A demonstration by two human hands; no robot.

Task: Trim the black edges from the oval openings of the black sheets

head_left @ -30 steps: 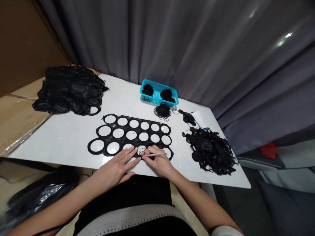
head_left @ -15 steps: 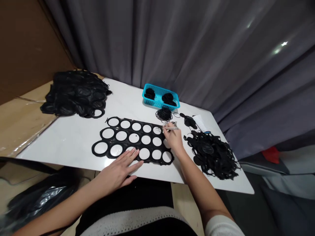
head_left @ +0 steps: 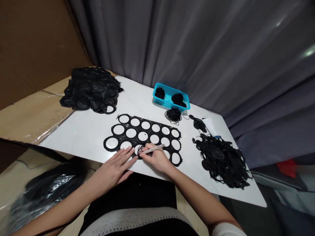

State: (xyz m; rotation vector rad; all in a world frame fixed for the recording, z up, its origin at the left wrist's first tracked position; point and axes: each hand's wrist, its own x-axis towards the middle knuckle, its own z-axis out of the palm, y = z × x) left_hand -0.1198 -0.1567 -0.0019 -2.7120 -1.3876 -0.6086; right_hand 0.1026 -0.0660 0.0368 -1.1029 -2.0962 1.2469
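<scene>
A black rubber sheet (head_left: 145, 132) punched with rows of round holes lies flat on the white table (head_left: 86, 131). My left hand (head_left: 115, 165) rests open, fingers flat, on the sheet's near edge. My right hand (head_left: 155, 159) is closed on a thin silver pick tool (head_left: 154, 149), whose tip touches a thin black ring (head_left: 140, 150) in a near-row hole.
A blue basket (head_left: 171, 96) with black pieces stands at the back. A small heap of thin rings (head_left: 173, 115) lies before it. Piles of black offcuts sit at the far left (head_left: 92, 89) and at the right (head_left: 225, 160). A black plastic bag (head_left: 46, 190) lies below left. Grey curtain behind.
My right hand went out to the ring heap near the basket, then came back to the sheet's near row with the tool. The left hand stayed put. The camera view shifted.
</scene>
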